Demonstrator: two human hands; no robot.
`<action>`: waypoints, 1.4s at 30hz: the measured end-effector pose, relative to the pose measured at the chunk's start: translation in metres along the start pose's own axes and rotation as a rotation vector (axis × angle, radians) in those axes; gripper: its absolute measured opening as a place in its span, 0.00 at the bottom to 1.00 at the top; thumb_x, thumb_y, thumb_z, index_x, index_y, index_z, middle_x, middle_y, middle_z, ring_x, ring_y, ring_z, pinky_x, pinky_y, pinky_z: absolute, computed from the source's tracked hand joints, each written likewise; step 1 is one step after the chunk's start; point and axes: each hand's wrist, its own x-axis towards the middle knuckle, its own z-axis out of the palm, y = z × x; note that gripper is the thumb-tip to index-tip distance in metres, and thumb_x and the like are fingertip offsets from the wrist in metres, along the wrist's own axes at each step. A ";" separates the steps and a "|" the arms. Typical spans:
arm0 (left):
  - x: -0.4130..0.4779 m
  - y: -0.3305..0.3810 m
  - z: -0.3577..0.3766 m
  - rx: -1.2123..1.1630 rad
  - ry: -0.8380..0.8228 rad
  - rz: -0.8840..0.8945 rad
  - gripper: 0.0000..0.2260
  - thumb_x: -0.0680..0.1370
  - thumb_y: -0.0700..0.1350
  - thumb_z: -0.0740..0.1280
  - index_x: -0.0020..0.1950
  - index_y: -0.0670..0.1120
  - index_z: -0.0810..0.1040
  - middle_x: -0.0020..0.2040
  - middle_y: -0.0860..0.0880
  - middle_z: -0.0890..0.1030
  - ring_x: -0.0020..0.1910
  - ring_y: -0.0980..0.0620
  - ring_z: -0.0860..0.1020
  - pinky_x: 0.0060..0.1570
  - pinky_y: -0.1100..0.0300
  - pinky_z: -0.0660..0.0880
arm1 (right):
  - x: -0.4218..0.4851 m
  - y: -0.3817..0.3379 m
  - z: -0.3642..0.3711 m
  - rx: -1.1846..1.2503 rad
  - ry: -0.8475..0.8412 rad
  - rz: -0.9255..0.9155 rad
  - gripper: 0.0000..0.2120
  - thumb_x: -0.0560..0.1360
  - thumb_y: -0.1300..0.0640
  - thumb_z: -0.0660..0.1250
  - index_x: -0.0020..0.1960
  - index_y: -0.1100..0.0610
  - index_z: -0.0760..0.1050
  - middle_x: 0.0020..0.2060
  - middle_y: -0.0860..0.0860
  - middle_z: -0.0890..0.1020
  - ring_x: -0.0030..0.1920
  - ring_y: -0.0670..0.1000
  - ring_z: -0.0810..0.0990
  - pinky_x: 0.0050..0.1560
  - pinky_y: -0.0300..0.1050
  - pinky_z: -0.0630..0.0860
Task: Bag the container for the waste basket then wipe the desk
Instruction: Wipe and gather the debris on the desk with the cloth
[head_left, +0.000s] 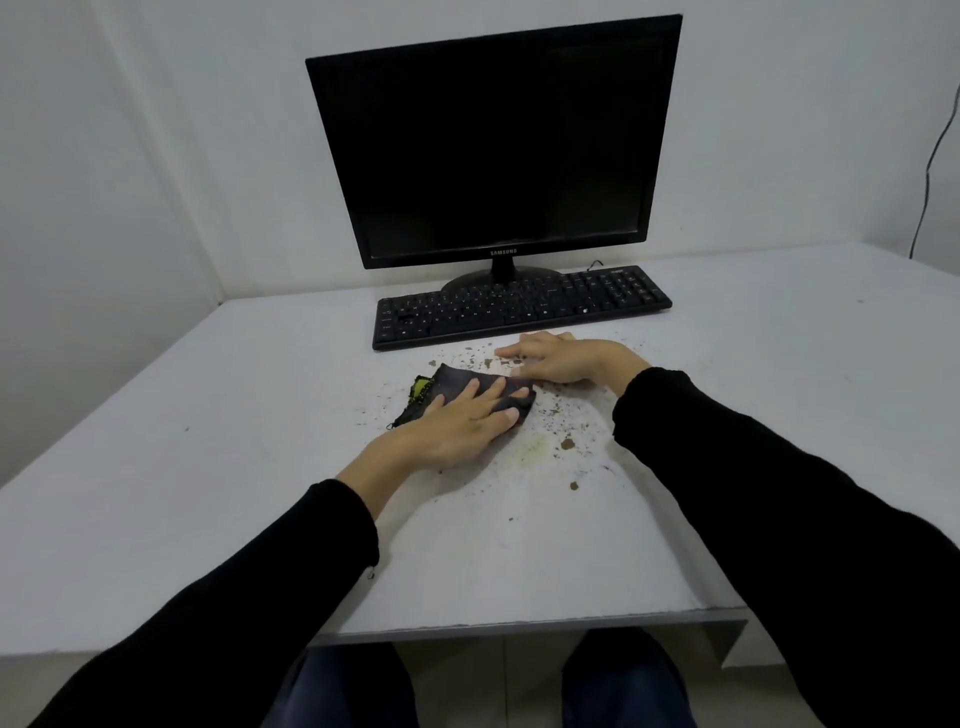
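Observation:
A dark cloth (457, 382) with a yellow-green corner lies on the white desk (208, 467) just in front of the keyboard. My left hand (460, 423) presses flat on the cloth, fingers spread over it. My right hand (563, 358) rests palm down on the desk beside the cloth's right end, fingers apart and pointing left. Brown crumbs and dark specks (566, 444) are scattered around both hands, and a yellowish stain (535, 449) shows near my left hand. No container, bag or waste basket is in view.
A black keyboard (519, 306) lies across the desk behind my hands, with a black monitor (498, 140) behind it. A cable (930, 171) hangs down the right wall. The desk's front edge (519, 621) is close to my legs.

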 end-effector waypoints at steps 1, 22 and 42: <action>-0.010 0.003 0.000 -0.030 -0.014 0.019 0.22 0.83 0.55 0.43 0.77 0.58 0.43 0.78 0.56 0.41 0.77 0.54 0.38 0.75 0.46 0.38 | -0.002 0.000 -0.001 0.017 -0.012 -0.007 0.24 0.80 0.41 0.56 0.75 0.38 0.58 0.78 0.51 0.53 0.78 0.57 0.49 0.75 0.56 0.46; 0.012 0.030 0.032 0.070 0.095 0.097 0.23 0.82 0.59 0.44 0.75 0.65 0.41 0.78 0.58 0.38 0.76 0.52 0.34 0.72 0.40 0.35 | -0.061 0.053 0.008 0.301 0.079 -0.138 0.17 0.80 0.50 0.61 0.68 0.41 0.71 0.75 0.44 0.63 0.74 0.47 0.62 0.75 0.51 0.57; 0.028 0.048 0.013 0.029 0.024 0.156 0.21 0.82 0.58 0.44 0.76 0.66 0.46 0.78 0.58 0.41 0.77 0.51 0.38 0.73 0.42 0.35 | -0.066 0.072 0.007 0.345 0.212 0.048 0.25 0.75 0.45 0.68 0.71 0.45 0.69 0.73 0.47 0.67 0.72 0.50 0.65 0.72 0.48 0.62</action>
